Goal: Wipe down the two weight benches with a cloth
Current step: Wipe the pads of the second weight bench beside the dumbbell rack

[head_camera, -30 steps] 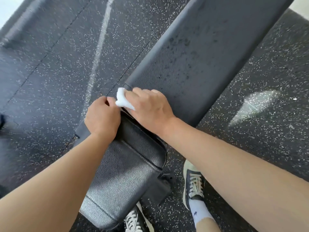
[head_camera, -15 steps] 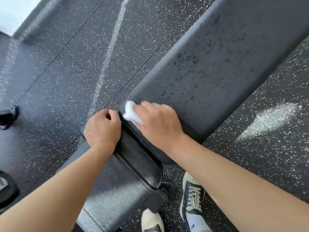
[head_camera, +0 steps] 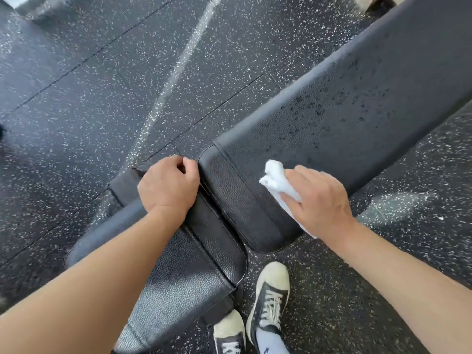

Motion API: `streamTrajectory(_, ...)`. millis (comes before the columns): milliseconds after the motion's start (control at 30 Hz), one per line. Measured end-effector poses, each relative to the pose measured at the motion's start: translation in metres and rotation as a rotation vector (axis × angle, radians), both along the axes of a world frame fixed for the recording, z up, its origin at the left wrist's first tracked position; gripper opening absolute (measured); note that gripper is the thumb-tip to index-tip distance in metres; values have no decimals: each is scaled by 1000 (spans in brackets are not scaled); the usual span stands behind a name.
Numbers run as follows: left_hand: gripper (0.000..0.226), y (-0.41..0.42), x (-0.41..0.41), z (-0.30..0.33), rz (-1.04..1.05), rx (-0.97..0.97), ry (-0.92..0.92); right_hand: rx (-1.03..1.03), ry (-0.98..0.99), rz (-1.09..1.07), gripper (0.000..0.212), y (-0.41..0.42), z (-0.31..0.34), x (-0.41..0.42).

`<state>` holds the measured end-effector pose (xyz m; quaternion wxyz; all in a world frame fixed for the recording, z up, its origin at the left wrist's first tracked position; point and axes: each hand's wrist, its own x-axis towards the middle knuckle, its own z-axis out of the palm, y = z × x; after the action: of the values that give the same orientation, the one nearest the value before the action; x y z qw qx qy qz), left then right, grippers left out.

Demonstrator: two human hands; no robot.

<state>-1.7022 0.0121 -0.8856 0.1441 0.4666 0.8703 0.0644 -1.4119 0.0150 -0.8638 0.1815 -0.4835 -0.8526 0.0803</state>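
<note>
**At centre frame, two hands on a black weight bench**

Across the middle of the frame a black weight bench (head_camera: 332, 106) runs from lower left to upper right. The right hand (head_camera: 319, 200) presses a crumpled white cloth (head_camera: 277, 181) onto the long pad, fingers curled over it. The left hand (head_camera: 167, 186) grips the seat pad's (head_camera: 184, 272) far edge. Two sneakers (head_camera: 270, 297) stand on the speckled floor (head_camera: 102, 85) below.
</note>
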Motion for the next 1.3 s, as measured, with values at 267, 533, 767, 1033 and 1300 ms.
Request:
streamTrajectory(267,47,0,0,3,-3,27,-61,-54,-56,-187,34,7,5,-26)
streamTrajectory(533,46,0,1,1,9,25,-35,-45,-1,-37,27,82,6,-138)
streamTrajectory(767,42,0,2,1,2,7,19,-69,21,37,22,100,-2,-147)
streamTrajectory(1033,26,1,1,-2,-7,-28,84,-154,69,396,13,27,6,-84)
streamTrajectory(1300,26,0,1,-3,1,-27,100,51,-40,689,10,82,-6,-3)
